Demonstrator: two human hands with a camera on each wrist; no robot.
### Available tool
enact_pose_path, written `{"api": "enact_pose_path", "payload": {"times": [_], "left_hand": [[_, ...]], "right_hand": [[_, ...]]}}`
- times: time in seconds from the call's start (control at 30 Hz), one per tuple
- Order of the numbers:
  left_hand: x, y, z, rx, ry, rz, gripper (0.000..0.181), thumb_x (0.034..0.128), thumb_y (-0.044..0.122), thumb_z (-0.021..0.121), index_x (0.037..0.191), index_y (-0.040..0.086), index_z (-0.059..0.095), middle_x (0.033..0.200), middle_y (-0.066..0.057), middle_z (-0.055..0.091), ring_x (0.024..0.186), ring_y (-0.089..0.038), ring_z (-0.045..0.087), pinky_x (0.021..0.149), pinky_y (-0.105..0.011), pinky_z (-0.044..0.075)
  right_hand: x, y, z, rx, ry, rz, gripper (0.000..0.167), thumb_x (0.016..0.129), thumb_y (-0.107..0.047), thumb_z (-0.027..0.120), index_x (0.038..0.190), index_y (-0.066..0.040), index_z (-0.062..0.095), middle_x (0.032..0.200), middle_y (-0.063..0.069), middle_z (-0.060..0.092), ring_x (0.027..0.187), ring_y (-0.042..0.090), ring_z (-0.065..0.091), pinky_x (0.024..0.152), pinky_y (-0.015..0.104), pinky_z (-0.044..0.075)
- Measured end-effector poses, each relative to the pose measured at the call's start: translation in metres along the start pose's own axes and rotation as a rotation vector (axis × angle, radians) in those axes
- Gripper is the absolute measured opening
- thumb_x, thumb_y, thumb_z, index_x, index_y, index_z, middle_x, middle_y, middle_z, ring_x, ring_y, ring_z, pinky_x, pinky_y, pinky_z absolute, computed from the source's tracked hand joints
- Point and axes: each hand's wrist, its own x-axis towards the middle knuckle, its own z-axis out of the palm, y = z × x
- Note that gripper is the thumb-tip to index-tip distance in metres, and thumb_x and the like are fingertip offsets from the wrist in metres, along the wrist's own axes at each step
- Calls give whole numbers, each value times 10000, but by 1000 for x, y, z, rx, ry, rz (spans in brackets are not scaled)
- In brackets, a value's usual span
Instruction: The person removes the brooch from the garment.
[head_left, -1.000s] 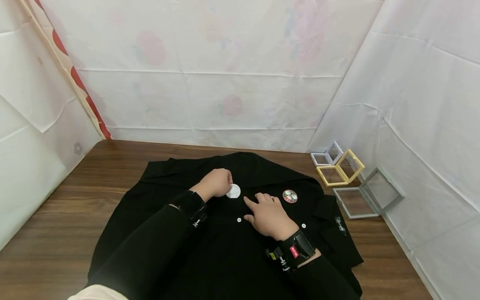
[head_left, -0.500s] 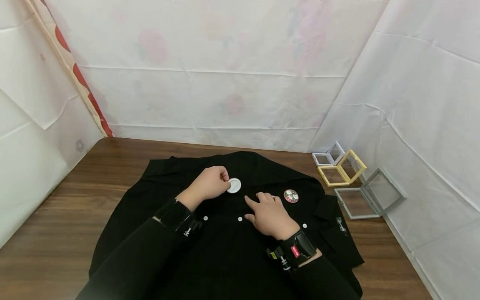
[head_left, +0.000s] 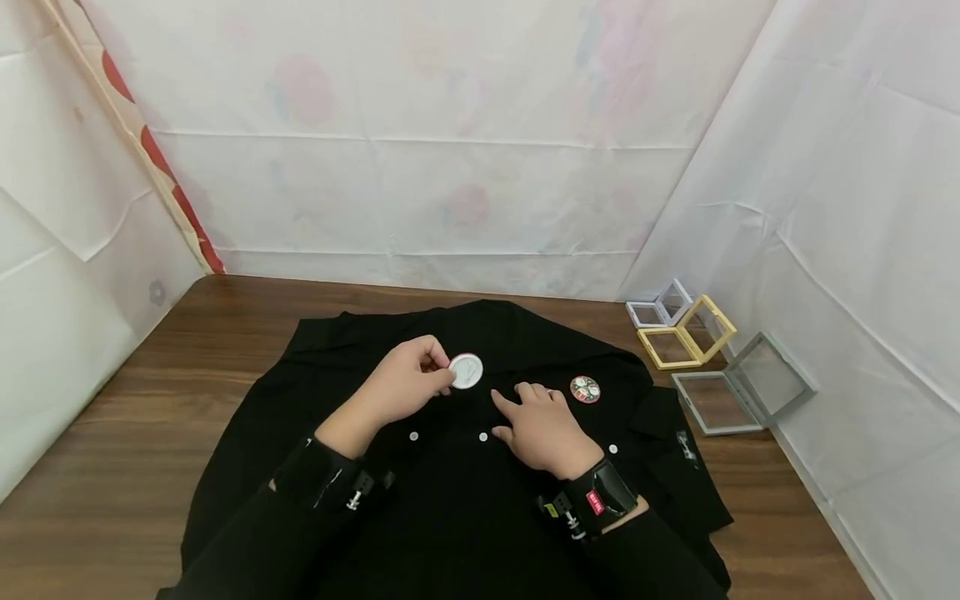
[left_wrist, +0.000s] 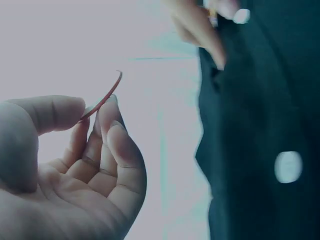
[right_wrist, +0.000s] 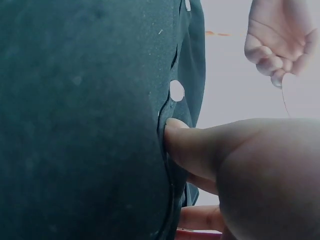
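Note:
My left hand [head_left: 405,379] pinches the edge of a round badge [head_left: 467,371] between thumb and fingers, its whitish face turned up in the head view. Seen edge-on in the left wrist view, the badge [left_wrist: 104,99] is a thin red curve between thumb [left_wrist: 60,112] and fingertips. A black shirt [head_left: 465,508] with white buttons lies spread beneath both hands. My right hand [head_left: 547,433] rests on the shirt with its fingers spread, just left of a round patterned badge [head_left: 585,389] lying on the fabric.
Three hinged square frames stand open at the table's right side: a pale one [head_left: 647,314], a yellow one [head_left: 670,347] and a grey one [head_left: 720,402]. White curtains [head_left: 420,200] hang behind and at both sides of the wooden table [head_left: 112,433].
My left hand has drawn back a little to the left and turned, and more of the pinched badge's whitish face shows. The right hand has stayed in place on the shirt.

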Motion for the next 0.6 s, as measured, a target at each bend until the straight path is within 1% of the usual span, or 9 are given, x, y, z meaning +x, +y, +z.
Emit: {"api": "enact_pose_path", "payload": {"times": [0.13,0.33,0.43,0.5,0.6], "left_hand": [[-5,7,-5,-20,22,43,70,1000,129,655,955,83,628,821,-33,695,838,-347,687,669,-388,512],[-6,11,-6,-39,16,63,71,997,119,661,952,77,626,827,-34,693,851,-369,687,662,-372,513],[-8,11,-3,-40,16,68,74,996,113,661,943,80,622,825,-42,694,840,-372,684,647,-367,508],[-8,10,1,-42,12,72,74,995,113,662,942,83,621,826,-44,695,828,-360,684,639,-362,506],[-9,11,9,-41,-2,78,68,996,117,660,947,91,622,839,-51,704,777,-296,675,629,-356,506]], "right_hand": [[1,0,-3,8,-15,2,568,1044,-494,563,1546,-235,506,1531,159,464,1411,357,420,1116,548,349],[2,2,-4,33,3,-18,569,1031,-495,591,1531,-231,528,1506,157,489,1390,357,441,1089,541,367],[3,2,-2,56,15,-30,565,1028,-487,603,1527,-229,535,1498,161,499,1381,359,454,1081,549,375],[2,2,-2,72,21,-23,565,1023,-473,620,1523,-224,539,1500,161,503,1382,359,460,1087,556,377],[-2,4,-4,93,31,-2,573,1014,-453,645,1518,-200,544,1511,164,506,1394,357,463,1109,567,376]]}}
